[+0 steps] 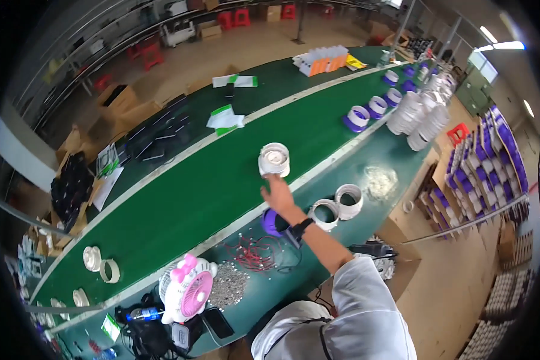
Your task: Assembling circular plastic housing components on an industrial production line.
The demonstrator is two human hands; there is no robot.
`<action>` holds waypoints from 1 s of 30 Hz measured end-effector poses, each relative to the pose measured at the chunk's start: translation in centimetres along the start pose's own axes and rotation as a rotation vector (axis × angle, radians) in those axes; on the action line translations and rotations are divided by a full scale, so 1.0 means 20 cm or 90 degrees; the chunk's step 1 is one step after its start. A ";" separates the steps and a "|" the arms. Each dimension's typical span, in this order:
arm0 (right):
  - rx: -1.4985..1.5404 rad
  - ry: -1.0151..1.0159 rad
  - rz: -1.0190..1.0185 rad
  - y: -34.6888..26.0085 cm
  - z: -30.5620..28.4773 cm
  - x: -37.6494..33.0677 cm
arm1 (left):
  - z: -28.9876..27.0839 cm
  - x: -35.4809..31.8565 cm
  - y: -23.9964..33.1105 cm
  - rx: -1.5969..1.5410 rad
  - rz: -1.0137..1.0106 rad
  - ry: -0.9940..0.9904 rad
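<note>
My right hand [277,193], with a dark band on its wrist, stretches over the green conveyor belt [210,174]. Its fingers are apart, and the fingertips meet the near edge of a white round plastic housing [275,157] sitting on the belt. Below my wrist is a purple ring-shaped part [271,223], half covered by my arm. Two white plastic rings [324,215] stand side by side on the bench to the right of my forearm. Red wires [252,253] lie in a tangle left of it. My left hand is not in view.
A pink-and-white fan [189,289], small metal parts [227,285] and a phone [218,323] are at the near left. Purple-and-white rings [357,118] line the belt's far right, beside stacked white parts [409,113]. Other white parts [92,258] sit farther left.
</note>
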State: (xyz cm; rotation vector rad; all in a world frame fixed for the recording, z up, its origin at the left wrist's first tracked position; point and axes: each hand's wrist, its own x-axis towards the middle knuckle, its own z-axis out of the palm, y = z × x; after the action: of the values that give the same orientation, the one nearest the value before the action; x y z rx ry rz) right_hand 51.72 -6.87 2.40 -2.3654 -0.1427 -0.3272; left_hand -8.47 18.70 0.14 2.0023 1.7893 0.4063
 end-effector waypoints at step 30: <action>-0.146 -0.245 -0.276 1.22 -0.19 -1.78 | 0.31 0.13 -0.43 0.048 0.151 0.032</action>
State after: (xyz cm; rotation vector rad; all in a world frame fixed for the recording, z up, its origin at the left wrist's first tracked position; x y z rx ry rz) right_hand 21.50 -27.50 -20.89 -2.5893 -0.8459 -0.0866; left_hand -12.50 21.31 -9.62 2.2866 1.6224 0.4706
